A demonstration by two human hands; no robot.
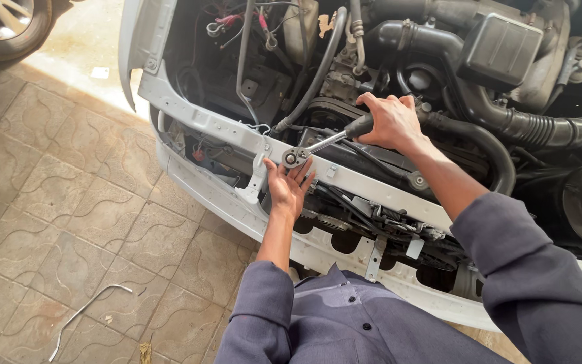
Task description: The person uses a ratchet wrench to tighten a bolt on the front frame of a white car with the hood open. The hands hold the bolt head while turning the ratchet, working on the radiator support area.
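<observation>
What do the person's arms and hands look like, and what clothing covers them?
Both arms wear long grey-blue sleeves, pushed up so that the forearms are bare. The left sleeve bunches near the elbow; the right sleeve looks wide and loose. The left hand and right hand are bare: no gloves, and no rings or watch visible. The shirt front has dark buttons.

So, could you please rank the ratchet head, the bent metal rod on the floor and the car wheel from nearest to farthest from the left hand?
From the left hand:
1. Ratchet head, at the fingertips, just above.
2. Bent metal rod, on the tiled floor, lower left.
3. Car wheel, top left corner, farthest.
</observation>
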